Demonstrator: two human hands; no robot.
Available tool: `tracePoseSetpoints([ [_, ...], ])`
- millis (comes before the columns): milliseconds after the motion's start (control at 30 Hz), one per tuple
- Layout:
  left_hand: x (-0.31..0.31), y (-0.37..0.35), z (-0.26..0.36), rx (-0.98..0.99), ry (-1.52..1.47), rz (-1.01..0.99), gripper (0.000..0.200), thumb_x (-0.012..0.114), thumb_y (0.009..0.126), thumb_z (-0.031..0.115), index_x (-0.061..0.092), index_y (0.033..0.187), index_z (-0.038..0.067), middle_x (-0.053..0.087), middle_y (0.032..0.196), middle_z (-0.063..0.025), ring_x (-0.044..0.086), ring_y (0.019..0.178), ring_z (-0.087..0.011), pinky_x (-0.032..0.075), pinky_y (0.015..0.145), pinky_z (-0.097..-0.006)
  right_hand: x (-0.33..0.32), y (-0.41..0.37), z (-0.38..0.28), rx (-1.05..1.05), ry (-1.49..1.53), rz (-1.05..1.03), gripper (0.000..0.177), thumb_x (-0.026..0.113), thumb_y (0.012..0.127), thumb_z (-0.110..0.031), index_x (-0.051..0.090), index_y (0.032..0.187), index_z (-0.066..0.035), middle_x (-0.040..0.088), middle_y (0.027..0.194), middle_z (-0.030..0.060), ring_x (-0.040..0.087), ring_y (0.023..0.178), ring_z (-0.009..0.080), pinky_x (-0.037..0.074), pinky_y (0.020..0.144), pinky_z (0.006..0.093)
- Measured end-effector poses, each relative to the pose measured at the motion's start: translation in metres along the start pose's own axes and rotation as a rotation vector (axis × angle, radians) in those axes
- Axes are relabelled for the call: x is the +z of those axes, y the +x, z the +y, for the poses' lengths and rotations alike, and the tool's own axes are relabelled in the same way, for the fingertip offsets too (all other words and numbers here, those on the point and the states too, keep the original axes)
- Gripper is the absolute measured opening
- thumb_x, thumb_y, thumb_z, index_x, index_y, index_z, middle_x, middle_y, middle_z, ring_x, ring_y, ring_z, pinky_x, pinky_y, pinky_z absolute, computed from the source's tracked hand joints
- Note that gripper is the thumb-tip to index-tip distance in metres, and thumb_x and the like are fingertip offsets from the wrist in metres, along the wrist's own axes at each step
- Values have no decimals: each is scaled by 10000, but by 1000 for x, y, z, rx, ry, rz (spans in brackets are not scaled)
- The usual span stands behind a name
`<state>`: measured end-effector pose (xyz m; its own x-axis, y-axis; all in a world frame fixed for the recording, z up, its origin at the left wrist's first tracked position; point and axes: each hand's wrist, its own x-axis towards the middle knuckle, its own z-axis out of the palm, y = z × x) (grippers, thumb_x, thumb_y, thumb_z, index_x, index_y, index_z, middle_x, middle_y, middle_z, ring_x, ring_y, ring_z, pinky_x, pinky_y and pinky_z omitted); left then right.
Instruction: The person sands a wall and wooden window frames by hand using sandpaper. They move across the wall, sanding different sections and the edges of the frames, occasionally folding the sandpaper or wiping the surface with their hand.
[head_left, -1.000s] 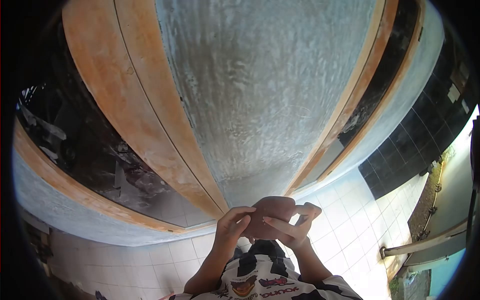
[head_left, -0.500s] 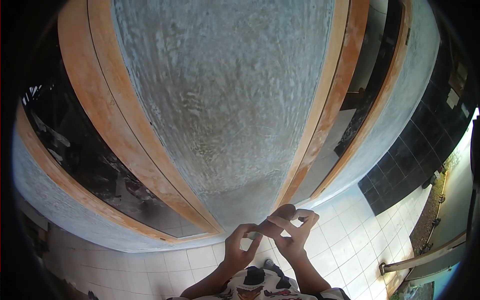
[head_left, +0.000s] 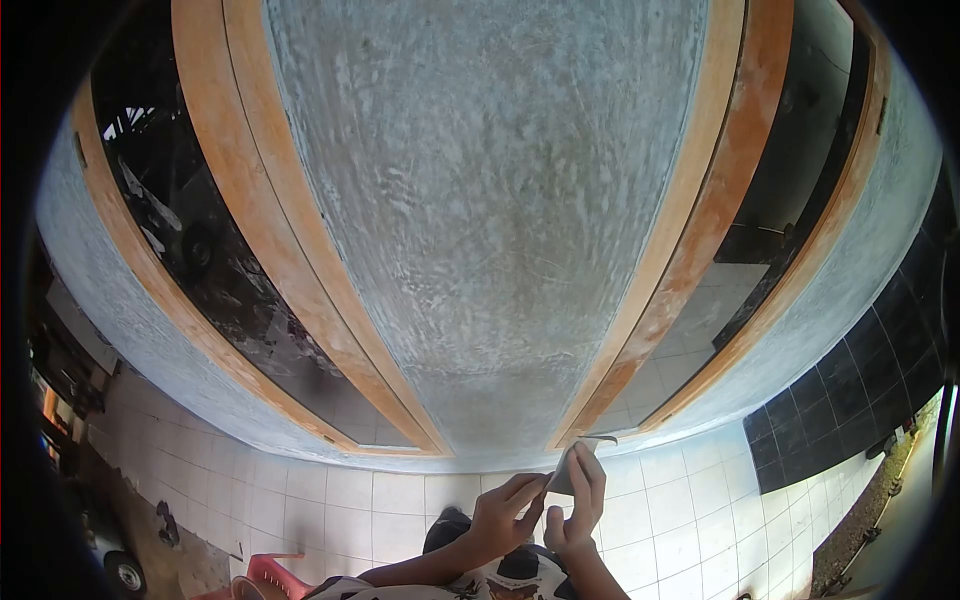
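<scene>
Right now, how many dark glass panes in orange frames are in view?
2: left pane and right pane, either side of the mottled grey wall; others may be hidden.

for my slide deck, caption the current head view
Left hand and right hand holding a thin sheet before a grey wall, pale tiles below.

Shirt point(head_left: 400, 590) was white with big, uneven black patches point(head_left: 520, 566), loose-looking cloth. Front had a brownish print point(head_left: 513, 592) low in view, cut off by the bottom edge, plus small dark marks point(head_left: 466, 589) beside it, too small to read. Both hands and both forearms were bare. Something black point(head_left: 446, 529) showed past the shirt, likely legwear or footwear; too dark to tell which.
</scene>
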<state>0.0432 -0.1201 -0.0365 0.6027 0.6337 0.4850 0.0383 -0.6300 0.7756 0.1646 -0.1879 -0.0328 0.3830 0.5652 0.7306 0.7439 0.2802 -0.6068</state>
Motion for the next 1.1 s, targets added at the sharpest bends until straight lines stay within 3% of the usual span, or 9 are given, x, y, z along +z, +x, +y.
tracePoseSetpoints([
  [67,-11,6,-5,22,6,-47,507,713,785,-9,652,1284,54,684,1146,-120,724,883,-261,589,729,-370,6,-10,1,-22,-24,-125,809,497,1009,-449,291,1488,171,266,1527,423,333,1410,564,335,1126,575],
  [200,-33,20,-23,59,-61,-253,613,675,766,-57,624,1359,89,610,1345,-141,686,1106,-291,579,867,-394,31,-5,2,96,133,-152,942,503,1015,-438,-2,1532,166,34,1573,452,225,1447,592,300,1152,559],
  [367,-81,50,-51,276,-217,-415,589,592,827,-124,596,1392,43,441,1548,-184,437,1429,-355,417,1130,-422,70,24,-17,148,238,-125,776,415,1058,-312,44,1521,188,103,1566,448,283,1455,528,339,1160,469],
  [500,-148,72,-53,383,72,-390,487,596,850,-69,635,1326,22,509,1496,-184,501,1376,-370,451,1085,-456,117,56,-23,71,126,48,568,260,1080,-168,176,1506,198,291,1537,406,330,1453,473,306,1176,459],
  [567,-180,75,-68,392,136,-184,539,599,800,-41,637,1330,49,561,1445,-175,525,1353,-368,482,1029,-444,136,87,-13,-251,-158,220,551,346,1006,1,206,1504,189,275,1523,437,308,1433,553,309,1172,511],
  [667,-229,73,-94,381,237,33,420,577,822,17,682,1229,10,591,1383,-248,508,1345,-451,425,1078,-522,152,137,-24,-196,-382,145,719,420,824,172,182,1502,195,169,1531,476,185,1442,613,253,1184,570],
  [767,-265,69,-111,411,394,266,347,576,874,52,688,1200,13,576,1391,-269,439,1380,-509,357,1112,-587,181,154,-44,-40,-537,0,878,505,657,159,190,1475,208,135,1512,501,169,1410,671,332,1123,642],
  [867,-286,66,-130,433,533,293,431,536,978,144,547,1391,19,406,1531,-301,265,1458,-554,220,1150,-674,209,137,-35,-41,-567,-35,796,481,717,176,181,1453,223,94,1491,526,127,1401,693,260,1126,705],
  [1100,-278,85,-149,285,489,363,702,620,931,218,323,1536,20,121,1613,-364,30,1498,-570,52,1130,-748,204,161,-63,-6,-743,-13,623,465,850,123,215,1406,248,129,1442,566,182,1363,720,315,1085,718],
])
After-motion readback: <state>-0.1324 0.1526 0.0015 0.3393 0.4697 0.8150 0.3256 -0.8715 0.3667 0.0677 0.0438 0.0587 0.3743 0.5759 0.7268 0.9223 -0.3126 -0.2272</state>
